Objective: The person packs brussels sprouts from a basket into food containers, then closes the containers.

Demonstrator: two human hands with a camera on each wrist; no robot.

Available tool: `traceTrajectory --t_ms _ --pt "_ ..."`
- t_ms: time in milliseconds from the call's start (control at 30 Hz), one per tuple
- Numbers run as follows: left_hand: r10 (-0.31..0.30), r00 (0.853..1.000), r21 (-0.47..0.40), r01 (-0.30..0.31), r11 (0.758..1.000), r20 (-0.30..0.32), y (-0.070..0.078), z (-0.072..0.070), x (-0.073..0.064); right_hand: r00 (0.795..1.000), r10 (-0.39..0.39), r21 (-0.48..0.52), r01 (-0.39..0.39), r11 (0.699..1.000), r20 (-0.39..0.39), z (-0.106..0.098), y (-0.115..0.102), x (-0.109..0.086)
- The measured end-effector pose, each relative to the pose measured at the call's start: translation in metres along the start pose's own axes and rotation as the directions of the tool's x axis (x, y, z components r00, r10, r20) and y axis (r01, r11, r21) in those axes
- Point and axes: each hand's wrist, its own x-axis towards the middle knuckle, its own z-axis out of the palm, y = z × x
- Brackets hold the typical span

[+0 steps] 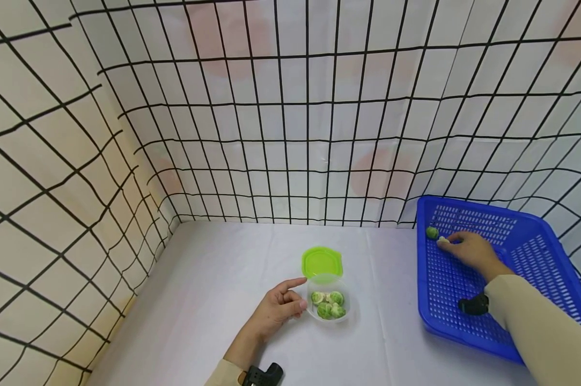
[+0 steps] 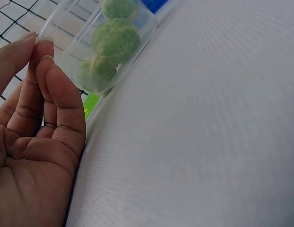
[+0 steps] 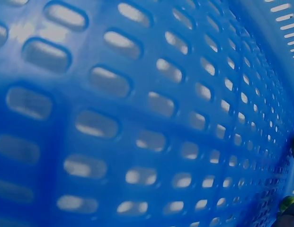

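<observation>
My left hand [image 1: 278,311] is at the left side of a small clear plastic container [image 1: 345,308], with index fingertip and thumb right at its rim. Several Brussels sprouts [image 1: 331,310] lie inside; the left wrist view shows sprouts [image 2: 116,40] through the clear wall. Over in the blue basket [image 1: 423,279], my right hand [image 1: 471,253] pinches a pale-faced Brussels sprout [image 1: 442,240] between thumb and fingers. A whole green sprout [image 1: 432,232] sits just left of those fingertips. Only a bit of a sprout [image 3: 289,204] shows at the right wrist view's edge.
A bright green lid [image 1: 322,261] lies behind the container, meeting its far rim. Black wire grid panels [image 1: 307,140] stand along the back and left of the white-covered table [image 1: 213,268]. The basket has slotted walls and a raised rim.
</observation>
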Motion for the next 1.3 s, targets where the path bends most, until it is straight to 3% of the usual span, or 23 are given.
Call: traceTrajectory --t_ms 533,900,1300 --pt "0.005 1.0 0.008 -0.005 1.0 0.005 -0.002 -0.001 0.0 1.0 -0.003 0.025 0.003 1.0 0.019 -0.001 0.003 0.003" --pt "-0.007 1.0 0.013 0.007 1.0 -0.007 0.0 -0.001 0.0 0.996 -0.019 0.079 0.025 0.997 -0.083 -0.005 -0.01 0.003" --pt "0.003 1.0 0.021 -0.003 1.0 -0.005 -0.001 0.0 0.001 0.979 -0.116 0.075 0.13 0.989 -0.164 -0.01 -0.037 -0.001"
